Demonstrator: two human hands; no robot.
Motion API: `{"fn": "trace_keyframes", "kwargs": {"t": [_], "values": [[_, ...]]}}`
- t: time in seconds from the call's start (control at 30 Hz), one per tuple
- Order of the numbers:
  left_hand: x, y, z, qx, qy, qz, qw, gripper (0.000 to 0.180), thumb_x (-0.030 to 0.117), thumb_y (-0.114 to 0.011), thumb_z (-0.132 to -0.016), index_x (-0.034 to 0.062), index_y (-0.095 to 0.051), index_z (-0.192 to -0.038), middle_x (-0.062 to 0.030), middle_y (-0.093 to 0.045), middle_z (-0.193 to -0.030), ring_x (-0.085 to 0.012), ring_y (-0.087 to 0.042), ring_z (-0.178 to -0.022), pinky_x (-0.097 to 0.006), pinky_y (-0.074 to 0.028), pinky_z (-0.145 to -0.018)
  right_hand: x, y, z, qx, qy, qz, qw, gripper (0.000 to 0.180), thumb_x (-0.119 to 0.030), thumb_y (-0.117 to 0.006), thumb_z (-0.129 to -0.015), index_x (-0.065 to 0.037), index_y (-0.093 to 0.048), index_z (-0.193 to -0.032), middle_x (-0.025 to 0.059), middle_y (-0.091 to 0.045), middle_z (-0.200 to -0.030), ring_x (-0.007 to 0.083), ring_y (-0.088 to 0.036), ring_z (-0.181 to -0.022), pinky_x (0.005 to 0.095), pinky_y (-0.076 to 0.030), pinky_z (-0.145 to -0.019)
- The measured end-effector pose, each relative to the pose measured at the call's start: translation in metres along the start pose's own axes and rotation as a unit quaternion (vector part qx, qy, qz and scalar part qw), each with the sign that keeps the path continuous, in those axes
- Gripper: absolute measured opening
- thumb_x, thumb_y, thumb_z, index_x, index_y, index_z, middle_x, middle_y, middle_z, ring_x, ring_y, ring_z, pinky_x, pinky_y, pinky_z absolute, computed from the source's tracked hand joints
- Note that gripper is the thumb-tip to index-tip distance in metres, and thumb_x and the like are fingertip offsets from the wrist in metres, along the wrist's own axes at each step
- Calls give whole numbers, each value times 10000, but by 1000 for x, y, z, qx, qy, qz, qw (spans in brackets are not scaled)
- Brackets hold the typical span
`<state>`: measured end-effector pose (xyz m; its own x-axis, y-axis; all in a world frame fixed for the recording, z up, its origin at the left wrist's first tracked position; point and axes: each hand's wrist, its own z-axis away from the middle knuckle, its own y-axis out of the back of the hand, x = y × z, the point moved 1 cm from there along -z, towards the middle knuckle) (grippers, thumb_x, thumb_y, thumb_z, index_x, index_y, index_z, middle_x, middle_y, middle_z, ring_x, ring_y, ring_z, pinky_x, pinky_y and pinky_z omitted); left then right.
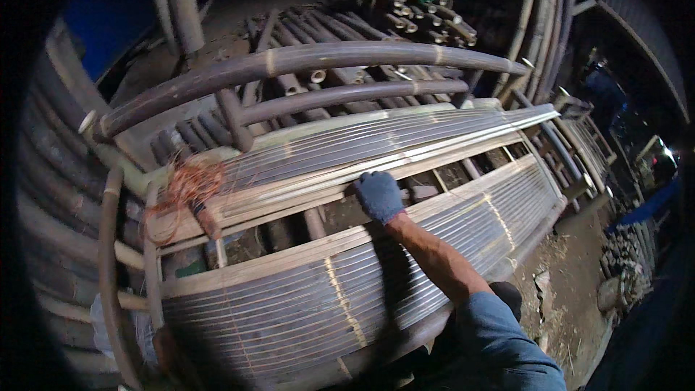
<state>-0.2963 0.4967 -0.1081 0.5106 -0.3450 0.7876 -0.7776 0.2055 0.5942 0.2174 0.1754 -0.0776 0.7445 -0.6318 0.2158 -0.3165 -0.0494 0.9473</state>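
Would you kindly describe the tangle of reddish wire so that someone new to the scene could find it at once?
Start from the long slatted bamboo frame lying across the middle and follow its upper band of pale bamboo strips to the left end. There the tangle of reddish-orange wire sits, well left of the blue-gloved right hand. It is the only loose, curly, coppery thing among straight grey poles and slats.

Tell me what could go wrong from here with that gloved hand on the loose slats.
1. The right hand rests on the edge of the loose slat bundle beside an open gap in the bamboo panel; fingers could get pinched if the bundle shifts.
2. The tangled orange wire at the bundle's end could snag it.
3. Dim light hides footing.
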Motion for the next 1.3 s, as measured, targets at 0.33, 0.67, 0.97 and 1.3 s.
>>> {"fn": "trace_keyframes", "kwargs": {"t": [0.33, 0.67, 0.97, 1.3], "values": [[26, -145, -107, -9, -223, -62, 973, 217, 160, -489, -992, -30, -589, -1029, -203, -621, -1050, -385, -579, -989, -446, -444, -883, 5, 13, 41, 75, -29, -115, 990, 257, -314, -742, -699, -89, -663, -795, 147, -622, -817, 350, -617, -806, 472, -477, -703], [8, -164, -117, 5, -227, -154, 962, 196, 183, -487, -998, 14, -587, -1004, -208, -614, -939, -418, -560, -889, -494, -436, -793, 28, 19, 29, -69, -61, -79, 993, 199, -315, -670, -722, -132, -747, -729, 163, -698, -728, 357, -701, -706, 450, -550, -600], [-42, -153, -119, -11, -232, -44, 972, 175, 99, -585, -910, 59, -690, -1044, -137, -666, -1083, -302, -598, -1051, -430, -446, -963, 30, -9, 57, -106, -32, -105, 988, 390, -410, -771, -680, -166, -759, -984, 146, -691, -1039, 351, -643, -982, 466, -500, -859], [36, -120, -99, -83, -151, -173, 970, 156, 211, -591, -911, 94, -692, -935, -102, -684, -993, -332, -629, -954, -490, -393, -1001, 23, 26, 61, -167, 27, -252, 953, 443, -372, -722, -753, -67, -665, -1069, 218, -588, -1142, 436, -538, -1070, 529, -412, -953]]}}
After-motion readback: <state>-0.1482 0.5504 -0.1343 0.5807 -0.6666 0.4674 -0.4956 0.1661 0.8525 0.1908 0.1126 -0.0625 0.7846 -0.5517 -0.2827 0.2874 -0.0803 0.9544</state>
